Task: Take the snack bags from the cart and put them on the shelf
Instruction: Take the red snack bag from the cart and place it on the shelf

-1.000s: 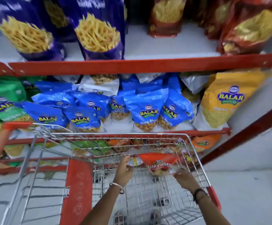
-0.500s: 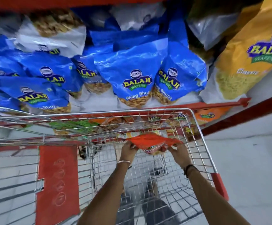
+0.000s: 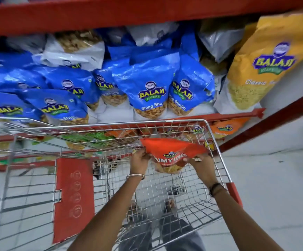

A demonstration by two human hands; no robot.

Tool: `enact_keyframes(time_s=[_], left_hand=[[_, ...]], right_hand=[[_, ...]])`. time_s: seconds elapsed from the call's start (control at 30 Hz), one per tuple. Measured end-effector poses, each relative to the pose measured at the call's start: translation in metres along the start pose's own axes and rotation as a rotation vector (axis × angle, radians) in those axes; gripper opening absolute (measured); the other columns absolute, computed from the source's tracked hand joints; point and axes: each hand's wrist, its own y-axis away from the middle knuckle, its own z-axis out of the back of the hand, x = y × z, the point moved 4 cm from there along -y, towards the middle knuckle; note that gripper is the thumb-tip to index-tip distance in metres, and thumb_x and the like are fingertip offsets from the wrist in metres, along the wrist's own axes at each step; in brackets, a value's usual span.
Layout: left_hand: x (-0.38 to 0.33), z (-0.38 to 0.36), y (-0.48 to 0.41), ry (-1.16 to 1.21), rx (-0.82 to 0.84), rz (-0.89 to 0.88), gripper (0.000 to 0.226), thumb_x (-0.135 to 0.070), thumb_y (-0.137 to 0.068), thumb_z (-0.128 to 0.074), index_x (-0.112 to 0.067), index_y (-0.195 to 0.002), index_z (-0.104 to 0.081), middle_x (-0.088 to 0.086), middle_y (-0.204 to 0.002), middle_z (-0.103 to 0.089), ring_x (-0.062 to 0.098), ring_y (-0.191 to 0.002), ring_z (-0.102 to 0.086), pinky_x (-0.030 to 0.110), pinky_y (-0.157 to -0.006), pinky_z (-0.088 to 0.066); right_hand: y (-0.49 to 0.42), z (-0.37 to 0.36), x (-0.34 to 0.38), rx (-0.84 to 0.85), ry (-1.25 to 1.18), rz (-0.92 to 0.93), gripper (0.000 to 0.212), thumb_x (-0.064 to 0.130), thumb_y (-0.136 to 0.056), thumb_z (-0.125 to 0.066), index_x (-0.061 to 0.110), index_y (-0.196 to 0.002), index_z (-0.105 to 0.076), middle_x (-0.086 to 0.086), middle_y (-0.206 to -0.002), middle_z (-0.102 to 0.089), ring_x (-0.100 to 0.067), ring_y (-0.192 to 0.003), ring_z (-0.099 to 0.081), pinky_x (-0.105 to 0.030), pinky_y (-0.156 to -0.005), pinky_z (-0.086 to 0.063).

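An orange-red snack bag (image 3: 172,153) hangs inside the wire cart (image 3: 217,156), near its far end. My left hand (image 3: 139,160) grips the bag's left top corner. On the bag's right side my right hand (image 3: 200,163) holds it from below. Right beyond the cart's far rim runs the red-edged shelf (image 3: 219,115), packed with blue snack bags (image 3: 147,87). A lower shelf behind the cart's mesh holds orange bags (image 3: 224,128) and green bags (image 3: 85,138).
A tall yellow bag (image 3: 266,66) leans at the shelf's right end. A red shelf edge (image 3: 147,13) runs across above. The cart's red child-seat flap (image 3: 74,196) hangs at the left. A slanted red beam (image 3: 273,116) and grey floor (image 3: 273,187) lie at the right.
Both hands have closed on the orange-red bag and raised it slightly inside the cart. My view has tilted down and moved closer to the shelf.
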Motion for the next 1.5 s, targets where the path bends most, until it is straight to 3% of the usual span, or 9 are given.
enact_keyframes(time_s=[0.1, 0.17, 0.27, 0.37, 0.57, 0.8, 1.0, 1.27, 1.5], left_hand=[[-0.029, 0.022, 0.020, 0.086, -0.010, -0.144, 0.030, 0.013, -0.084, -0.041, -0.009, -0.074, -0.059, -0.011, -0.051, -0.065, -0.003, -0.047, -0.057, 0.026, -0.061, -0.047], [-0.056, 0.038, 0.039, 0.101, -0.023, -0.233, 0.024, 0.013, -0.079, -0.051, -0.006, -0.084, -0.064, -0.008, -0.063, -0.068, -0.004, -0.050, -0.055, 0.019, -0.059, -0.048], [-0.090, 0.060, 0.062, 0.128, -0.015, -0.356, 0.020, 0.014, -0.074, -0.057, 0.001, -0.085, -0.067, -0.001, -0.079, -0.066, -0.007, -0.054, -0.057, 0.012, -0.059, -0.050], [-0.122, 0.087, 0.074, 0.170, -0.019, -0.384, 0.019, 0.012, -0.072, -0.061, -0.004, -0.078, -0.067, -0.017, -0.064, -0.070, -0.011, -0.055, -0.059, 0.018, -0.059, -0.053], [-0.219, 0.143, 0.121, 0.229, -0.064, -0.562, 0.027, -0.003, -0.078, -0.065, -0.025, -0.063, -0.064, 0.002, -0.073, -0.070, 0.022, -0.071, -0.068, 0.033, -0.065, -0.059], [-0.344, 0.191, 0.165, 0.382, -0.139, -0.817, 0.023, -0.002, -0.081, -0.060, -0.022, -0.070, -0.065, 0.003, -0.073, -0.068, 0.020, -0.073, -0.066, 0.030, -0.063, -0.059], [-0.424, 0.201, 0.166, 0.453, -0.279, -0.963, 0.003, -0.001, -0.081, -0.059, -0.001, -0.080, -0.062, 0.013, -0.077, -0.069, 0.016, -0.070, -0.065, 0.021, -0.057, -0.057], [-0.455, 0.161, 0.074, 0.659, -0.270, -0.878, 0.021, 0.001, -0.082, -0.057, -0.009, -0.065, -0.052, 0.012, -0.080, -0.064, 0.016, -0.081, -0.063, 0.023, -0.069, -0.058], [-0.493, 0.148, 0.015, 0.658, -0.297, -0.804, 0.031, 0.001, -0.084, -0.054, -0.014, -0.059, -0.043, 0.008, -0.074, -0.056, 0.019, -0.082, -0.055, 0.032, -0.074, -0.056]], right_hand=[[0.019, 0.017, 0.031, 0.008, -0.128, 0.019, 0.013, 0.018, -0.070, -0.077, 0.007, -0.075, -0.070, -0.004, -0.078, -0.072, -0.019, -0.072, -0.063, -0.017, -0.066, -0.048], [0.031, 0.029, 0.057, 0.026, -0.253, 0.036, 0.008, 0.011, -0.072, -0.074, 0.015, -0.069, -0.069, 0.002, -0.073, -0.070, -0.014, -0.068, -0.062, -0.013, -0.061, -0.047], [0.048, 0.048, 0.101, 0.026, -0.361, 0.125, 0.035, -0.001, -0.077, -0.068, 0.024, -0.055, -0.056, 0.018, -0.052, -0.065, 0.007, -0.055, -0.055, -0.008, -0.057, -0.043], [0.066, 0.065, 0.150, 0.037, -0.450, 0.256, 0.048, -0.007, -0.079, -0.061, 0.026, -0.048, -0.046, 0.020, -0.038, -0.054, 0.009, -0.040, -0.044, -0.003, -0.045, -0.035], [0.067, 0.114, 0.241, -0.028, -0.552, 0.462, 0.025, 0.005, -0.082, -0.062, 0.019, -0.061, -0.058, 0.018, -0.053, -0.065, 0.003, -0.057, -0.057, -0.015, -0.058, -0.050], [0.067, 0.180, 0.371, -0.105, -0.653, 0.714, 0.034, 0.001, -0.084, -0.058, 0.019, -0.057, -0.048, 0.016, -0.038, -0.054, 0.004, -0.040, -0.047, -0.011, -0.041, -0.043], [0.037, 0.220, 0.439, -0.171, -0.759, 0.851, 0.025, 0.006, -0.085, -0.060, 0.022, -0.066, -0.055, 0.019, -0.049, -0.063, 0.007, -0.054, -0.057, -0.011, -0.049, -0.048], [-0.057, 0.219, 0.439, -0.274, -0.737, 0.821, 0.010, 0.029, -0.077, -0.069, 0.028, -0.070, -0.061, 0.002, -0.078, -0.062, -0.011, -0.077, -0.056, -0.037, -0.075, -0.046], [-0.124, 0.216, 0.455, -0.207, -0.764, 0.715, 0.015, 0.008, -0.086, -0.060, 0.021, -0.078, -0.059, 0.011, -0.078, -0.068, 0.002, -0.073, -0.063, -0.025, -0.071, -0.055]])
